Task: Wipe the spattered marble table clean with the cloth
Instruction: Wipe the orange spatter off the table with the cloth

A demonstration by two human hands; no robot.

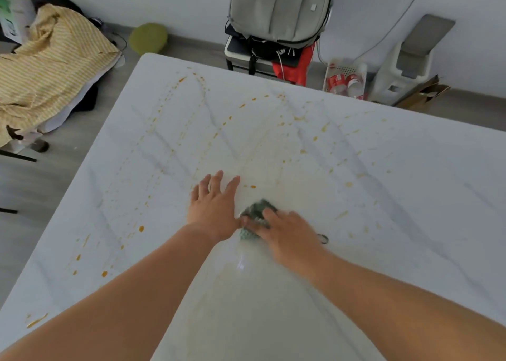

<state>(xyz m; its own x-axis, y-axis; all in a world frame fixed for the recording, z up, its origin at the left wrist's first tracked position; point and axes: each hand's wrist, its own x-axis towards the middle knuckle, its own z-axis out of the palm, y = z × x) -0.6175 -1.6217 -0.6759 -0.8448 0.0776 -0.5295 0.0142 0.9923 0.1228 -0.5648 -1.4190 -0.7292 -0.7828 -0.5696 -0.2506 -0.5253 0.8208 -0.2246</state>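
Note:
A white marble table (383,224) fills the view, streaked and dotted with orange-yellow spatter (175,106) across its far and left parts. A small grey-green cloth (256,210) lies bunched on the table near the middle. My right hand (287,232) lies on top of the cloth with its fingers over it, pressing it to the surface; the hand is motion-blurred. My left hand (213,204) rests flat on the marble just left of the cloth, fingers spread and straight, thumb touching the cloth's edge. A wet sheen covers the table in front of me.
Beyond the far edge stand a stool with a grey backpack (279,7), a basket of red-labelled items (345,80) and a grey device (405,68). A yellow striped fabric (46,68) lies on the floor at left, beside a green cushion (147,37).

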